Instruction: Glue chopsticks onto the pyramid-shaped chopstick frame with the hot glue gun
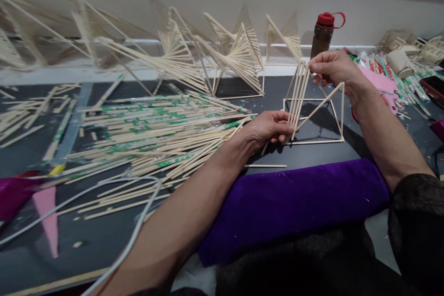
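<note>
A small frame of pale wooden sticks [319, 142] stands on the dark table, with several sticks side by side slanting up its left part. My left hand [268, 128] pinches the lower ends of these sticks at the frame's near left corner. Around their upper ends, the fingers of my right hand [328, 68] are closed. To the left of the frame lies a wide pile of loose wooden sticks [194, 145], some in green-printed wrappers.
Twisted stick models [239, 62] stand along the wall. A red-capped bottle [322, 37] is behind my right hand. Purple cloth [298, 199] covers the near edge. A white cable [138, 226] crosses the left side; wrapped sticks and a phone [433, 89] lie right.
</note>
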`<state>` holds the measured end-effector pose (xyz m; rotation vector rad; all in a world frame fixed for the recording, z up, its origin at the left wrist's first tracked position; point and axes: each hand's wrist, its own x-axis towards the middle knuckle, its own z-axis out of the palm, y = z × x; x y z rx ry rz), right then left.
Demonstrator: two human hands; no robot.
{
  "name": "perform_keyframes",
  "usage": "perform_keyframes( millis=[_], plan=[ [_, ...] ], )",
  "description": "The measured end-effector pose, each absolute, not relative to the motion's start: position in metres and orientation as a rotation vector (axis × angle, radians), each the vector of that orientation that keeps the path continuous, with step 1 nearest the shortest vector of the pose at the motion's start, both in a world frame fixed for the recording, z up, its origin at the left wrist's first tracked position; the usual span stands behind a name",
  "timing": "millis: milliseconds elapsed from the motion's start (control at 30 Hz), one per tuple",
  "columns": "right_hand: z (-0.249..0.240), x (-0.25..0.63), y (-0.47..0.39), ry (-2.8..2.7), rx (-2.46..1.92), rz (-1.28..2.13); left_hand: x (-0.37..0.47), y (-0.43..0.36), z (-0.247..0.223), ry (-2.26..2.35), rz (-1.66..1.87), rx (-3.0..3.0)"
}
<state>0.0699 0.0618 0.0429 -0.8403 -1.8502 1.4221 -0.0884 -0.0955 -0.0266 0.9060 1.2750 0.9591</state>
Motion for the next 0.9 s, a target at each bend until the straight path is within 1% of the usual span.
perform_keyframes(
  millis=[233,433,533,600,667,700,800,900],
  plan=[
    [0.049,0.078,0.061,-1.84,-0.824,1.345,-0.087,-0.095,-0.028,1.265,0.983,0.904],
    [0.071,0.095,0.061,-1.665,-0.81,1.175,-0.087,-0.096,-0.028,1.233,0.991,0.911],
    [0.084,0.112,0.041,-1.647,-0.728,1.054,-0.086,-0.096,-0.03,1.226,1.012,0.912],
    [0.084,0.123,0.013,-1.709,-0.717,1.001,-0.085,-0.095,-0.032,1.217,1.026,0.912],
    [0.071,0.131,-0.022,-1.821,-0.714,1.014,-0.084,-0.094,-0.033,1.209,1.033,0.916],
    [0.06,0.132,-0.04,-1.921,-0.772,1.091,-0.084,-0.094,-0.034,1.204,1.035,0.919],
    [0.016,0.128,-0.077,-2.187,-0.919,1.228,-0.083,-0.092,-0.035,1.184,1.05,0.944],
    [-0.019,0.118,-0.083,-2.253,-1.128,1.119,-0.081,-0.09,-0.036,1.182,1.058,0.98]
  ],
)
